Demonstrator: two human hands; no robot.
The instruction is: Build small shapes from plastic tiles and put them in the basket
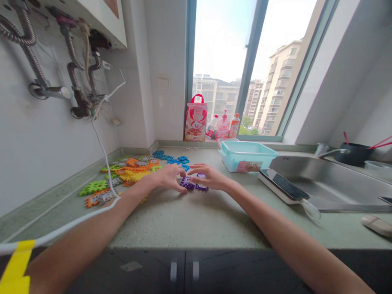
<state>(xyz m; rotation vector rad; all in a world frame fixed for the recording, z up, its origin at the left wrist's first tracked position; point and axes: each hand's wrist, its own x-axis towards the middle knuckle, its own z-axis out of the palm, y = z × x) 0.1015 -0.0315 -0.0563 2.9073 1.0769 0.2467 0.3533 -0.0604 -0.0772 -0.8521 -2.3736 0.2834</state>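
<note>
On the pale desk (189,224), left hand (170,177), fingers apart, and right hand (210,176), grip unclear, border purple pieces (188,183); blue pieces (183,159), eleven o'clock.

Bright daylight came through a tall window (225,56), its grey-blue frame (252,44) dividing the glass; apartment buildings (282,75) stood outside under a pale sky (223,21). Pale walls (165,45) met a speckled grey-green counter (166,221), with a steel sink (325,176) set in at the right and dark cabinet doors (145,279) with pale handles (173,271) below. On the left, metal pipes (70,44) hung under a white box (91,13) on the wall.
</note>
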